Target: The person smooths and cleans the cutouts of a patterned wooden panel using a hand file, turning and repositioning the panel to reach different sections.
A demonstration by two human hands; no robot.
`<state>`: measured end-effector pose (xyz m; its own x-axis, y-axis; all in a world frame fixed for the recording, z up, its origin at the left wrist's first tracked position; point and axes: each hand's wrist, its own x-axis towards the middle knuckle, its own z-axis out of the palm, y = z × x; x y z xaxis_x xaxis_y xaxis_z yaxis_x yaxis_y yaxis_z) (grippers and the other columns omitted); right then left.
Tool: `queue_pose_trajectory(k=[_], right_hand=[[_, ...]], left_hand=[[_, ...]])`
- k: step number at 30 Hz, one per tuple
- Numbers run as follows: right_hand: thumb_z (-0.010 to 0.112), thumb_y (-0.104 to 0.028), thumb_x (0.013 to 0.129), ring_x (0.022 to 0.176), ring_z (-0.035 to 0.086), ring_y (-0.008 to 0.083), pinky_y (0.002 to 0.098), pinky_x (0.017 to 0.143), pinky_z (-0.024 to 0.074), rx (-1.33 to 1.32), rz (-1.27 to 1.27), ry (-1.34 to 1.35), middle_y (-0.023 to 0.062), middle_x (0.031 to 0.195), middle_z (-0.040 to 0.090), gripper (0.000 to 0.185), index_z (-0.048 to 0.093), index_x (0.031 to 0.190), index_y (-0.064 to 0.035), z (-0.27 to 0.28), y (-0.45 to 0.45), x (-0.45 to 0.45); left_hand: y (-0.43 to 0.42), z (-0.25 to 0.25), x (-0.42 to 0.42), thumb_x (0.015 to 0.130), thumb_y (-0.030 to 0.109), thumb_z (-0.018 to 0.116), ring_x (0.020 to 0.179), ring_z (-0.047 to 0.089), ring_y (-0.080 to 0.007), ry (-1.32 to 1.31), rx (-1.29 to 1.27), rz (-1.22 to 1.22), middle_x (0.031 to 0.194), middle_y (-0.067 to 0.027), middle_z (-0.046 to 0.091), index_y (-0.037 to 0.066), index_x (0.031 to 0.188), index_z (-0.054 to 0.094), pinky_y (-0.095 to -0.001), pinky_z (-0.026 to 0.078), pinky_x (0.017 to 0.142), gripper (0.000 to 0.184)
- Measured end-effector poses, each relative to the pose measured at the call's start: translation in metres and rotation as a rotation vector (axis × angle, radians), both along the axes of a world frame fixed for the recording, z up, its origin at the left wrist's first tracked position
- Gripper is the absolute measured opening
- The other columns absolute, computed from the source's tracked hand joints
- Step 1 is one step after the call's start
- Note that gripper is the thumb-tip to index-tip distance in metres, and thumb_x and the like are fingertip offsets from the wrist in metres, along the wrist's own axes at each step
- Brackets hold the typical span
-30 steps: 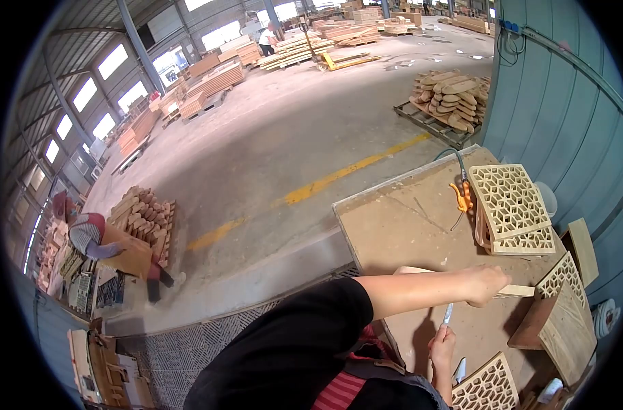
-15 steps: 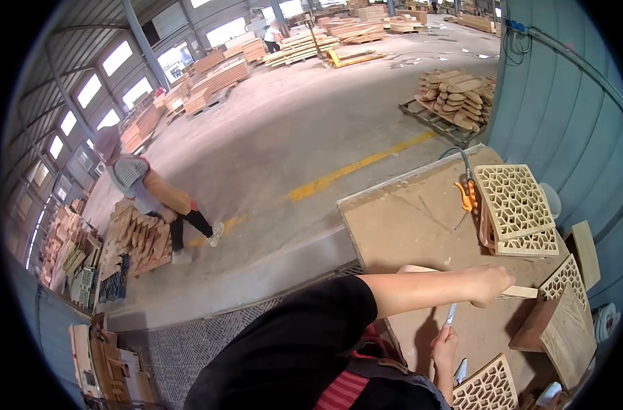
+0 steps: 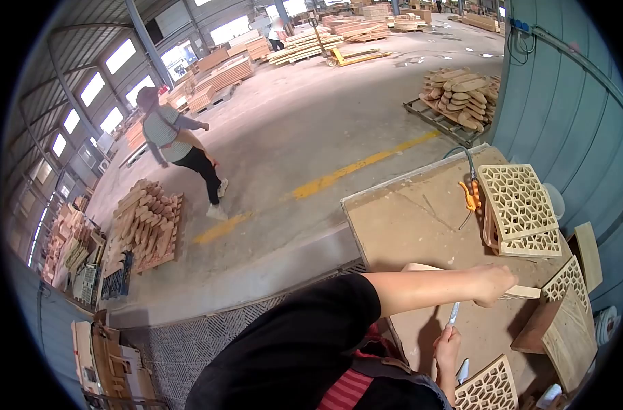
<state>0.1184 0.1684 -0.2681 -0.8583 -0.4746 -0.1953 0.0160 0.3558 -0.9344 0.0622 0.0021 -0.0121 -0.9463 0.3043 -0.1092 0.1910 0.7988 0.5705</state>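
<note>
Steadying seems key in the head view: left hand's (image 3: 497,283) grip looks clamped on the pale panel (image 3: 528,292) over the desk (image 3: 393,225), right hand's (image 3: 448,342) wrapped round the thin-bladed tool (image 3: 453,314), which imo should point clear of those other fingers.

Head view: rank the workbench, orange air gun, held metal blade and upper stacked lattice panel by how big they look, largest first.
1. Workbench, though partly covered
2. Upper stacked lattice panel
3. Orange air gun
4. Held metal blade, just a thin sliver
</note>
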Motion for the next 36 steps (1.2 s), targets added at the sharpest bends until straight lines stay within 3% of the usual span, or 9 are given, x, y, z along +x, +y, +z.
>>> queue_pose_trajectory(k=[36], right_hand=[[0.038, -0.027, 0.103, 0.032, 0.038, 0.0105, 0.0279, 0.031, 0.0279, -0.006, -0.023, -0.021, 0.001, 0.044, 0.043, 0.039, 0.045, 0.07, -0.0077, 0.006, -0.003, 0.002]], left_hand=[[0.001, -0.003, -0.003, 0.07, -0.007, 0.062, 0.1, 0.063, -0.0396, -0.002, -0.005, -0.004, 0.099, -0.0226, 0.065, -0.001, 0.107, 0.056, -0.0459, 0.052, 0.078, 0.038]])
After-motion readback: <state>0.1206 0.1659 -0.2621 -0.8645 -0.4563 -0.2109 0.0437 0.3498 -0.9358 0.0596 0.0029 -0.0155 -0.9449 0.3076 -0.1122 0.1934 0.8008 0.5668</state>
